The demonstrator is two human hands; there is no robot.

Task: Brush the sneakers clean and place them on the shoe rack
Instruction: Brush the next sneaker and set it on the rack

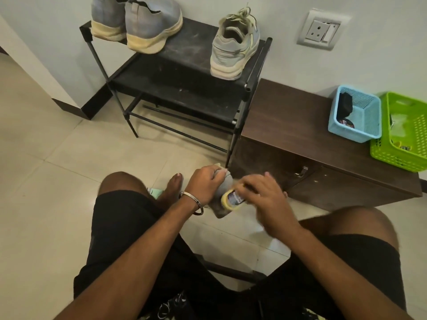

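I sit facing a black shoe rack (189, 45). Between my knees, low over the floor, my left hand (203, 183) grips one end of a grey sneaker (219, 210) whose yellowish opening faces me. My right hand (265, 199) lies over the sneaker's other end, blurred; whether it holds anything is unclear. A matching grey lace-up sneaker (233, 47) stands on the right of the rack's top shelf. A pair of grey slip-on sneakers (147, 24) stands on its left.
A low brown cabinet (288, 125) adjoins the rack on the right, carrying a blue basket (369, 125) and a green basket (418, 144). A small green object (151, 192) lies by my bare foot (172, 188). The floor is pale tile (46, 181).
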